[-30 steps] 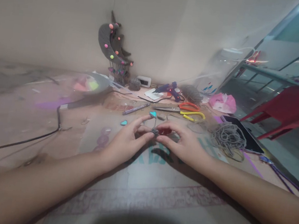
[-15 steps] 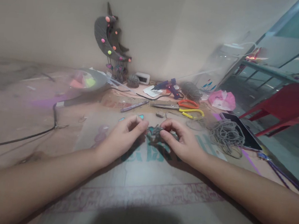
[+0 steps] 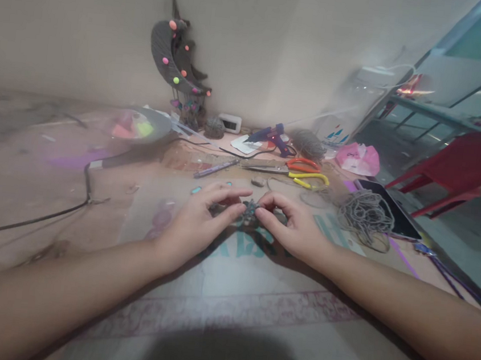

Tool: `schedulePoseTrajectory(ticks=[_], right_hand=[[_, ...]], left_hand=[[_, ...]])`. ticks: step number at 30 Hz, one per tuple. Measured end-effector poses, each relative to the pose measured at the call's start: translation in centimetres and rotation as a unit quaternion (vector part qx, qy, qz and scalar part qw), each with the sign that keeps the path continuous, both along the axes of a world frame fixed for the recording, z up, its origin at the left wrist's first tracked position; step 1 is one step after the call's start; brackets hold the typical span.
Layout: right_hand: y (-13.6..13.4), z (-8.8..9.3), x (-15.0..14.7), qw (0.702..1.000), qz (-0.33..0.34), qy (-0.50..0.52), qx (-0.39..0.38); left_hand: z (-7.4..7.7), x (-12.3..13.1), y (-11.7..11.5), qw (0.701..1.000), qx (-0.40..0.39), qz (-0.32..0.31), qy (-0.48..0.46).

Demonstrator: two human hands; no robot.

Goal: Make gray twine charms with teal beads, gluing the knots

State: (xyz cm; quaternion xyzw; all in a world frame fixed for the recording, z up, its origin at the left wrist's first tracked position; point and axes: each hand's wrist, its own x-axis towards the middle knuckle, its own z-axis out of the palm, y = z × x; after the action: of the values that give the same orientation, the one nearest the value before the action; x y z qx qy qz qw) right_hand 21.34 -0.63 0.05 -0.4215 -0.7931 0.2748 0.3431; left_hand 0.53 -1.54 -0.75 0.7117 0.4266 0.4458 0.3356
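Note:
A small tangled bundle of grey yarn point(image 3: 250, 211) sits between my two hands, above the printed board point(image 3: 229, 285). My right hand point(image 3: 287, 222) pinches its right side between thumb and fingertips. My left hand point(image 3: 202, 213) is at the bundle's left side. Its thumb tip meets the yarn's edge or lies just beside it, and its index finger stretches out above with a gap to the thumb. The other left fingers are partly hidden. Just beyond my hands lie scissors point(image 3: 304, 180) with one orange and one yellow handle, and a pen point(image 3: 216, 168).
A loose heap of grey yarn point(image 3: 365, 216) lies partly on a dark tablet point(image 3: 403, 220) at right. Behind are a purple glue gun point(image 3: 273, 137), yarn balls point(image 3: 308, 145) and a pink bag point(image 3: 358, 158). A black cable point(image 3: 25, 226) crosses the left side. A decorated crescent moon point(image 3: 167, 55) hangs on the wall.
My left hand has shifted right, closer to the yarn bundle, and its index finger has straightened out above it. My right hand stays in nearly the same place, pinching the bundle.

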Motion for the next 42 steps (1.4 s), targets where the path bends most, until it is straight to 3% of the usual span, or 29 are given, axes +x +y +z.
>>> schedulePoseTrajectory(ticks=[11, 20, 29, 42], right_hand=[[0.0, -0.1, -0.1, 1.000, 0.017, -0.003, 0.025], [0.2, -0.4, -0.1, 0.996, -0.029, -0.018, 0.083], [0.5, -1.1, 0.0, 0.991, -0.054, -0.035, 0.121], [0.4, -0.4, -0.2, 0.994, -0.046, -0.050, 0.091]], left_hand=[[-0.4, 0.1, 0.4, 0.999, -0.007, -0.048, -0.015], [-1.4, 0.4, 0.7, 0.996, -0.079, -0.009, -0.050], [-0.9, 0.9, 0.7, 0.996, -0.046, -0.068, -0.032], [-0.6, 0.8, 0.5, 0.991, -0.091, -0.065, -0.075]])
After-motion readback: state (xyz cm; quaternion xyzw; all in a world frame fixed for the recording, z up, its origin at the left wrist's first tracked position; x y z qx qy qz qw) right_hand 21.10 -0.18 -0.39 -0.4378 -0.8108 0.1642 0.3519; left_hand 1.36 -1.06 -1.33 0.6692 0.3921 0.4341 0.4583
